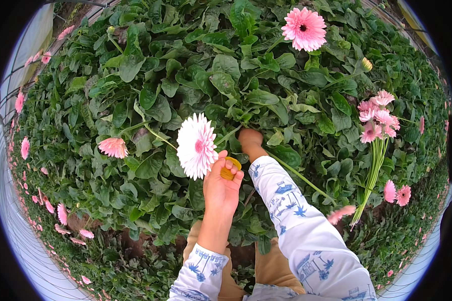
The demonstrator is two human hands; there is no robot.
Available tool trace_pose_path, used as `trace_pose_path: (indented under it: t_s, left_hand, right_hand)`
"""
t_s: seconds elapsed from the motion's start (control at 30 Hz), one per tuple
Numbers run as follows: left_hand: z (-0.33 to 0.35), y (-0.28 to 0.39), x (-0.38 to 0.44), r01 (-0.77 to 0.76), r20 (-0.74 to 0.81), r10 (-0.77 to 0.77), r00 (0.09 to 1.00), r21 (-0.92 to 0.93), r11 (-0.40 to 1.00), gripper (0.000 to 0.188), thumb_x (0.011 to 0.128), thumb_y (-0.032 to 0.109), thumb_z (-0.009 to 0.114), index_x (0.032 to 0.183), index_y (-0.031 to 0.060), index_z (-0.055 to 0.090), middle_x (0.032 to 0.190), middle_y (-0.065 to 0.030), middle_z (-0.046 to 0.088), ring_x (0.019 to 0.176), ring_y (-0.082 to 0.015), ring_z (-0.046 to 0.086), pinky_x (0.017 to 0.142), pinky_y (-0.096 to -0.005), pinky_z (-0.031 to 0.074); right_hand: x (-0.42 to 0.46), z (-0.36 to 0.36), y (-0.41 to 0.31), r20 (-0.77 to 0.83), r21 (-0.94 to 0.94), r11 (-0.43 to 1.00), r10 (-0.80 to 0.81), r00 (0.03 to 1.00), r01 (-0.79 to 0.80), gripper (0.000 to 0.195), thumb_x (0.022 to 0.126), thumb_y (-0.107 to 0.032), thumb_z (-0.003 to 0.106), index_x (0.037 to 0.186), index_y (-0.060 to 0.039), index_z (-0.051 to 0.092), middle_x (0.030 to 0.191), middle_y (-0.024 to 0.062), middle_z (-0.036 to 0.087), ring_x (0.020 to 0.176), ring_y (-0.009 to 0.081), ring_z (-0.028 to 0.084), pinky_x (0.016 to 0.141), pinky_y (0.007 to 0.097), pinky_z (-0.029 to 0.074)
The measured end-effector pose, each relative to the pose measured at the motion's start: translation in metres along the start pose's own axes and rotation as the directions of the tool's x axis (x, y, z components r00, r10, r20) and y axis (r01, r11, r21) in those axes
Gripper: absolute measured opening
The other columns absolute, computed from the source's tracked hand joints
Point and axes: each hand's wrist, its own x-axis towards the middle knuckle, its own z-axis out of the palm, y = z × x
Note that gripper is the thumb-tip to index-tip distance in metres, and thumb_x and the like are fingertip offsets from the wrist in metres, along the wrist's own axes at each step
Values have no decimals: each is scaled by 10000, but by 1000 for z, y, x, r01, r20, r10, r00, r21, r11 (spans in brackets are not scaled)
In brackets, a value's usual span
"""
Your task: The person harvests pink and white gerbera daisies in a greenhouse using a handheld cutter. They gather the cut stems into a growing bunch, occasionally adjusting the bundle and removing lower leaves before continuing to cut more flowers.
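My left hand [222, 184] is raised palm up above the foliage, its curled fingers around a yellow ring-like bundle [230, 168], possibly rubber bands. Beside its fingertips stands a large pale pink gerbera [197, 146], its petals overlapping or touching the fingers; I cannot tell which. My right hand [250, 138] reaches down among the green leaves [226, 71], and its fingers are hidden there. From near my right wrist a long green stem [301, 176] slants under the forearm toward a blurred pink gerbera [341, 215].
To the right, a bunch of cut pink gerberas [376, 116] lies on the leaves, stems together. Other blooms rise nearby: a pink gerbera [304, 29] at the top, a salmon one [113, 147] at left and a closed bud [366, 64]. Plastic sheeting [7, 180] edges the left.
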Motion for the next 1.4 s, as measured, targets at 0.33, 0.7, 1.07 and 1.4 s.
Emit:
trace_pose_path:
  t_s: [0.33, 0.7, 1.07, 1.4]
  left_hand:
    - [-6, -15, 0, -5, 77, -2, 997, 88, 996, 204, 908, 61, 500, 1105, 28, 541, 785, -42, 557, 730, -159, 556, 691, -312, 507]
    - [-8, -44, -28, -24, 154, -11, 988, 220, 975, 253, 936, 238, 523, 1023, 3, 560, 850, -66, 581, 797, -152, 584, 787, -325, 531]
    - [-5, -49, -58, -398, 137, 376, 916, 206, 894, 436, 1011, 405, 329, 680, 124, 371, 536, 34, 374, 428, -77, 339, 401, -243, 286]
    - [-13, -26, -48, -416, 87, 408, 909, 123, 901, 448, 1011, 380, 334, 649, 117, 338, 550, 15, 355, 451, -77, 293, 407, -229, 228]
  right_hand:
    - [-133, -81, 42, -93, 246, 963, -86, 992, 107, 229, 861, -221, 515, 933, -17, 590, 960, 162, 664, 888, 337, 640, 761, 433, 500]
    - [-260, -152, 52, -493, 581, 625, -240, 837, 521, 139, 773, -138, 677, 803, -21, 608, 714, 69, 585, 600, 162, 583, 572, 292, 470]
    - [-228, -170, -37, -487, 229, 610, -603, 631, 759, 197, 888, -181, 572, 930, -18, 673, 804, 106, 633, 671, 236, 626, 623, 335, 495]
    - [-144, -180, -77, -84, -741, 229, -964, 251, 631, 210, 769, -110, 548, 949, -50, 637, 1072, 135, 614, 1008, 276, 597, 1014, 406, 383]
